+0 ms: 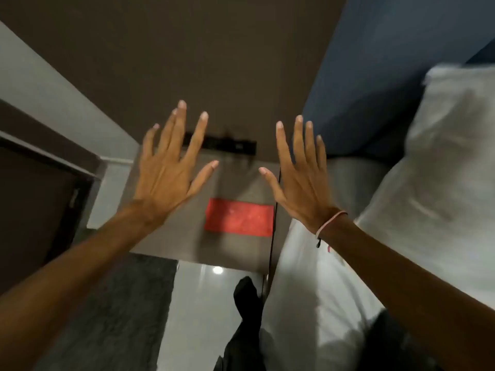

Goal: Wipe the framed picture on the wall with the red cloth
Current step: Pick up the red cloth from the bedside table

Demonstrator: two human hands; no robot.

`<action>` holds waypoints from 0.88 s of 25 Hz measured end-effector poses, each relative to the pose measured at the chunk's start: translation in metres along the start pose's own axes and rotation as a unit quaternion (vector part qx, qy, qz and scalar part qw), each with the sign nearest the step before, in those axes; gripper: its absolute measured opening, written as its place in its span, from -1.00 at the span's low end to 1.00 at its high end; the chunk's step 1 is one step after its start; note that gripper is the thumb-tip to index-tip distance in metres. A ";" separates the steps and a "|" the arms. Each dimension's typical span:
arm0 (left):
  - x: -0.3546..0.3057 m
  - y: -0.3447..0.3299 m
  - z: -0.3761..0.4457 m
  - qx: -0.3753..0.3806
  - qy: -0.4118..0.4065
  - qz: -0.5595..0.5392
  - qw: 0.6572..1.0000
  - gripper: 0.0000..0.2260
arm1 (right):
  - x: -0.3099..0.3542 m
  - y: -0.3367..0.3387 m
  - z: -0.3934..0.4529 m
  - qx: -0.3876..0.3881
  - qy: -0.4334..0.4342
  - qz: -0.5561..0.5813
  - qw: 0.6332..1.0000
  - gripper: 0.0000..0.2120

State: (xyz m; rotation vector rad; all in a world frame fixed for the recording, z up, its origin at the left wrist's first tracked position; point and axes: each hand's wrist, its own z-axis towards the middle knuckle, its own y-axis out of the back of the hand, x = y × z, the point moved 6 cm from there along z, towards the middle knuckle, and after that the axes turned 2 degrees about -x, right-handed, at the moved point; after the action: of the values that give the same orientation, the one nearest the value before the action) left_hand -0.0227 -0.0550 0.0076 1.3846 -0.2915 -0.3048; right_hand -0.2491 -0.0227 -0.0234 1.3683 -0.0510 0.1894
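Observation:
The red cloth (pixel 239 220) lies folded flat as a rectangle on the top of a brown bedside table (pixel 171 236). Both my hands are raised above it, backs toward me, fingers spread wide. My left hand (pixel 171 172) hovers up and to the left of the cloth. My right hand (pixel 301 178) hovers up and to the right of it, with a pink band on the wrist. Neither hand touches the cloth or holds anything. No framed picture is in view.
A black switch panel (pixel 230 145) sits on the brown wall behind the table. A bed with white sheets and a white pillow (pixel 442 162) fills the right side below a dark blue headboard (pixel 375 76). A dark doorway (pixel 34 210) is at left, a grey rug (pixel 120 311) and glossy floor below.

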 end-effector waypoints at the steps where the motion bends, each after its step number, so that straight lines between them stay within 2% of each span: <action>1: -0.003 -0.037 -0.011 0.050 -0.004 -0.015 0.999 -0.31 | -0.003 -0.036 -0.010 0.050 -0.014 0.010 0.999 -0.25; 4: -0.003 -0.141 -0.040 0.181 0.002 -0.063 0.982 -0.30 | -0.016 -0.132 -0.033 0.189 -0.045 0.058 0.979 -0.24; 6: -0.001 -0.193 -0.050 0.236 0.023 -0.101 0.966 -0.33 | -0.021 -0.181 -0.047 0.270 -0.049 0.096 0.957 -0.24; 8: -0.002 -0.235 -0.054 0.298 0.022 -0.121 0.947 -0.32 | -0.023 -0.215 -0.056 0.316 -0.068 0.121 0.938 -0.27; 12: -0.017 -0.281 -0.064 0.358 -0.007 -0.124 0.925 -0.28 | -0.026 -0.250 -0.074 0.335 -0.124 0.119 0.926 -0.31; 16: -0.020 -0.296 -0.068 0.351 0.001 -0.099 0.931 -0.24 | -0.030 -0.270 -0.081 0.332 -0.158 0.126 0.922 -0.45; 19: -0.013 -0.301 -0.069 0.345 0.060 -0.147 0.925 -0.28 | -0.031 -0.272 -0.086 0.303 -0.194 0.193 0.913 -0.62; 22: -0.002 -0.291 -0.077 0.344 0.121 -0.191 0.911 -0.47 | -0.033 -0.258 -0.093 0.278 -0.241 0.305 0.878 -0.73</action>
State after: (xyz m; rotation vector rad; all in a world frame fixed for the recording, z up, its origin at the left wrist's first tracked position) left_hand -0.0072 -0.0301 -0.2917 2.1642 0.1045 -0.3638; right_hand -0.2464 0.0160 -0.2967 1.9180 -0.9188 0.4071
